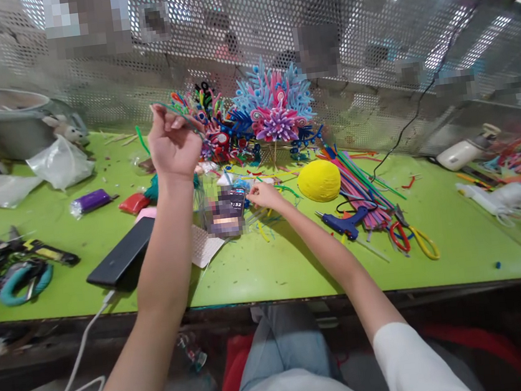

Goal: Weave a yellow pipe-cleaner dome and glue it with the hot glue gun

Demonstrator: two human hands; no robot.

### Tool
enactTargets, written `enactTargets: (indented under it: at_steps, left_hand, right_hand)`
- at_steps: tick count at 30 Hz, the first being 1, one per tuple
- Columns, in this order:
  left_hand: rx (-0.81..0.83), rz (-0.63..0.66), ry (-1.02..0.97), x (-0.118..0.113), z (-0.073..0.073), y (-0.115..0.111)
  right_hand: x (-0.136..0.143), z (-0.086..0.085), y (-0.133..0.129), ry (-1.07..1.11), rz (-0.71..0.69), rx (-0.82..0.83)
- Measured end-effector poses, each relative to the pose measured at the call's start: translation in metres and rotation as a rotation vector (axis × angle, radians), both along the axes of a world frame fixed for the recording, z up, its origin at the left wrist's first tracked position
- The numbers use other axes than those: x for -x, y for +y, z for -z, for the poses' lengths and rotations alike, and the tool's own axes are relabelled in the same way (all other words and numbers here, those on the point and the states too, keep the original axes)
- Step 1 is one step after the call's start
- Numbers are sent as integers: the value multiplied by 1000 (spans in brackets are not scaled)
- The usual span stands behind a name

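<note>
My left hand (174,144) is raised above the table, palm toward me and fingers curled. A thin green stem (177,109), like a pipe cleaner, runs along its fingertips. Lower down, my right hand (263,196) is closed in a pinch beside a phone (238,199) with a lit screen; what its fingertips hold, if anything, I cannot make out. Behind the hands stands a pipe-cleaner flower arrangement with a purple-pink bloom (277,123) and light blue fronds (249,96). To the right of my right hand sits a yellow dome (319,181).
A blue glue gun (349,222), scissors (423,243) and a bundle of colored pipe cleaners (357,175) lie on the right. Pliers (26,285), a black power bank (123,255) with a white cable and a plastic bag (62,163) are on the left. A perforated metal screen (241,28) rises behind.
</note>
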State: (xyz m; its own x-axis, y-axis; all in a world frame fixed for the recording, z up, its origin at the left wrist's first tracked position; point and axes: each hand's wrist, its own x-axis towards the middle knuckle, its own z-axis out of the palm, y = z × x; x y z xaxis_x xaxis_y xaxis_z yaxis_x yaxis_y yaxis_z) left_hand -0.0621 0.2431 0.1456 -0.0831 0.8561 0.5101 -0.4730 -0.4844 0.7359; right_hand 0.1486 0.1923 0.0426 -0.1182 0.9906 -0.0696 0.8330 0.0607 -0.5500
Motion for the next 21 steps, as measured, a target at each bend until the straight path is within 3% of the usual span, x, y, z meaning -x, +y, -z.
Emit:
enactTargets:
  at_steps: [5, 10, 17, 21]
  left_hand:
    - [-45, -81, 57, 9, 7, 8]
    - [-57, 12, -47, 0, 8, 6]
    - [85, 130, -454, -3, 1, 0]
    - [161, 151, -362, 1, 9, 9]
  right_hand:
    - [15, -13, 10, 23, -41, -84]
    - [47, -25, 33, -24, -63, -46]
    - [58, -33, 53, -150, 10, -103]
    - [54, -33, 56, -156, 28, -145]
